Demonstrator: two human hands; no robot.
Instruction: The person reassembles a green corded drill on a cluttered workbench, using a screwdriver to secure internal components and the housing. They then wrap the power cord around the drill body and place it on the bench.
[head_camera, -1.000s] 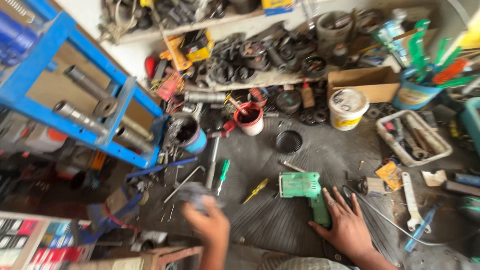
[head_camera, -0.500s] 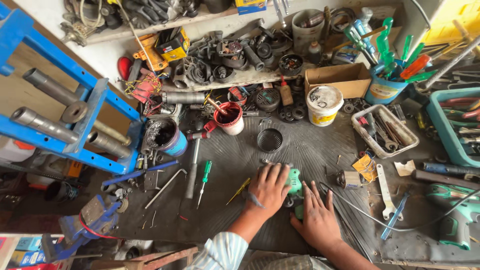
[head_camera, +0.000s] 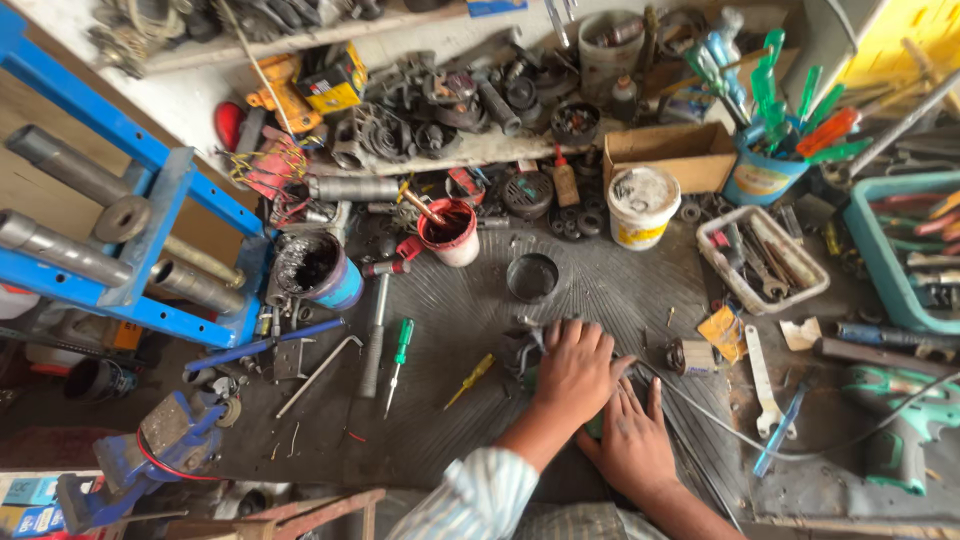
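Left hand: the left hand (head_camera: 575, 372) lies palm down, fingers curled over a small green tool body (head_camera: 527, 378) near the front edge of the counter (head_camera: 450, 300); it covers most of it, so I cannot tell how firm the grip is.
Right hand: the right hand (head_camera: 633, 440) rests flat just beside and partly under the left, fingers spread and pressed on the mat, holding nothing that shows.
Where the thing is: the green tool body sits under the left palm, front middle of the counter, with a thin grey cable (head_camera: 720, 425) running off to the right.
Doing it well: I judge the piece needs pinning with one hand while the other works; keep the cable free of the fingers and the loose parts out of reach of the sleeve (head_camera: 470, 500).
Screwdrivers on the mat: two, a green-handled screwdriver (head_camera: 402, 342) and a yellow-handled screwdriver (head_camera: 478, 370), both to the left of the hands.
Open pots: a red cup (head_camera: 450, 232), a white tub (head_camera: 642, 203) and a small black tin (head_camera: 532, 277), behind the hands.
Vises: one blue vise (head_camera: 150, 450), at the front left corner.
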